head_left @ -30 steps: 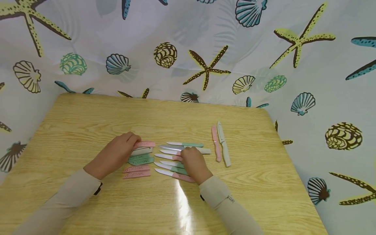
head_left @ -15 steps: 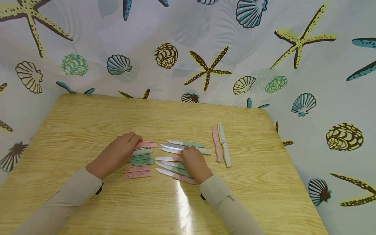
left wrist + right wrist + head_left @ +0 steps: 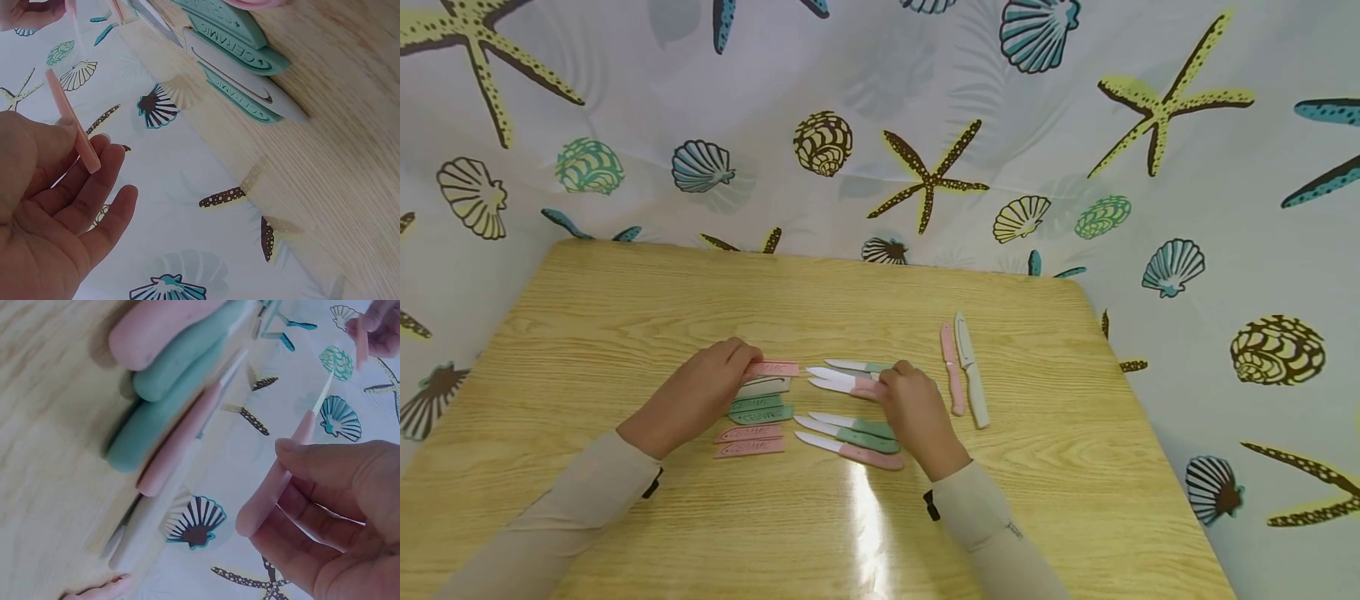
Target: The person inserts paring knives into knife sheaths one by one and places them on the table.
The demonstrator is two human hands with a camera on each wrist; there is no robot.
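My left hand point(image 3: 703, 387) pinches a pink blade sheath point(image 3: 74, 125) between thumb and fingers, raised off the table in the left wrist view. My right hand point(image 3: 916, 412) grips a white-bladed paring knife point(image 3: 265, 497) by its pink handle, lifted over the row. Its blade points left, toward the sheath, with a gap between them. Beneath it lies another pink-handled knife point(image 3: 181, 444), partly covered in the head view. Green-handled knives point(image 3: 868, 437) and a pink-handled knife point(image 3: 872, 457) lie nearer me. Left of the blades are a cream sheath point(image 3: 765, 385), green sheaths point(image 3: 763, 413) and pink sheaths point(image 3: 749, 448).
Farther right lie a sheathed pink knife point(image 3: 951, 367) and a sheathed cream knife point(image 3: 972, 371). Another green-handled knife point(image 3: 850, 365) is at the far end of the row. The wooden table point(image 3: 647, 533) meets a shell-patterned curtain point(image 3: 760, 75) behind.
My right hand has picked a pink-handled knife out of the row and moved it up and slightly right. The left hand stays with its pink sheath, almost still.
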